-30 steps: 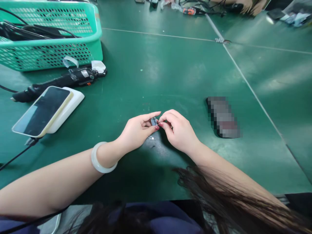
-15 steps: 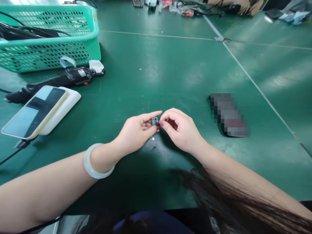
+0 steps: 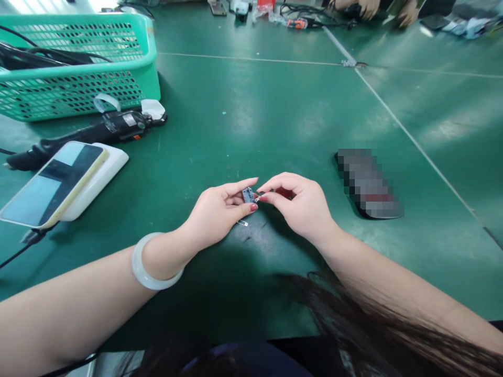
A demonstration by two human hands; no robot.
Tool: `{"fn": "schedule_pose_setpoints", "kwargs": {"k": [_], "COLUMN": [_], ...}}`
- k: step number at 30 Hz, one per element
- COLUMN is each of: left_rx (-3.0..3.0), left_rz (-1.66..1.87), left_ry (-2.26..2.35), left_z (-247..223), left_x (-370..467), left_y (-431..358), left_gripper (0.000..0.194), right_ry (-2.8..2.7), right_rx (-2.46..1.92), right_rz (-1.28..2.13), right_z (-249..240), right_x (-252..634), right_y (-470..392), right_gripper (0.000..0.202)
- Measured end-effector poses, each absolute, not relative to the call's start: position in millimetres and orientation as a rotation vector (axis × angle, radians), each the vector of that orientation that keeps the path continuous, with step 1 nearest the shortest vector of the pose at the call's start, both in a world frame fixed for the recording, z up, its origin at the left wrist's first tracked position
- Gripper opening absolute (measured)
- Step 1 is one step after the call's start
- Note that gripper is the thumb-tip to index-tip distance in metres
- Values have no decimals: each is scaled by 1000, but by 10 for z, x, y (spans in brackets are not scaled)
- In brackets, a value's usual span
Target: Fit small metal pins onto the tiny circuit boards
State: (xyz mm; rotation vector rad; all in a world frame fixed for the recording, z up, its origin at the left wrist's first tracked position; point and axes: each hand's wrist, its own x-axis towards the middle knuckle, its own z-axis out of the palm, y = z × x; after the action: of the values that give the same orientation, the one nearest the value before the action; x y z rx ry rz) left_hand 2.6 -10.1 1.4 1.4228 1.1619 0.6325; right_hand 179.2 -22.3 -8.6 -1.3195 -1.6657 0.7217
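My left hand (image 3: 214, 212) is closed on a small grey plastic housing (image 3: 248, 195), gripped between thumb and fingers, with its face showing slots and holes. Close beside it, my right hand (image 3: 301, 204) pinches a tiny metal piece (image 3: 258, 198) between thumb and forefinger, at the housing's right edge. I cannot tell whether the metal piece touches the housing. Another small, flat metal piece (image 3: 243, 223) lies on the green table just below my left thumb, partly hidden by the hand.
On the left are a green basket (image 3: 151, 57) with black cables, a black electric screwdriver (image 3: 118, 124), and a phone (image 3: 51, 183) resting on a white block (image 3: 118, 157). A dark, blurred-out object (image 3: 367, 183) lies right. Another person's hands (image 3: 408, 13) show at the far edge.
My right hand has drawn slightly right from the housing, and the metal piece in its fingertips now shows. The housing has turned a little, exposing more of its face.
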Motion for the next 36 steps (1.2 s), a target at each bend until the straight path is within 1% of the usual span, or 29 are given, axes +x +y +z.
{"fn": "schedule_pose_setpoints", "kwargs": {"k": [4,13,15,20,25,31,36], "left_rx": [1477,1525,1522,1494,1483,1605,1752], "left_rz": [603,605,619,640,634,604,631], "left_ry": [1170,1154,1147,1155,1129,1119,1121], "left_z": [28,3,-3,-38,-54,-78,-95], "left_x": [34,30,30,22,14,0,-2], "left_y": [-107,-117,-118,-124,-135,-134,-124], "left_gripper": [55,53,53,52,48,50,48], "right_ry": [-1557,-1565,-1600,-1820,-1975,-2097,-2151], "right_rx": [-1365,-1377,-1385,-1391,-1332,-1384,-1400], "right_rz": [841,833,793,560,415,335,325], "right_z": [-107,-127,-125,-97,-71,-66,-59], "right_x": [1766,1755,1761,1783,1794,1789,1787], "right_y": [-219,-225,-229,-250,-273,-275,-282], "right_gripper": [4,4,3,12,18,19,20]}}
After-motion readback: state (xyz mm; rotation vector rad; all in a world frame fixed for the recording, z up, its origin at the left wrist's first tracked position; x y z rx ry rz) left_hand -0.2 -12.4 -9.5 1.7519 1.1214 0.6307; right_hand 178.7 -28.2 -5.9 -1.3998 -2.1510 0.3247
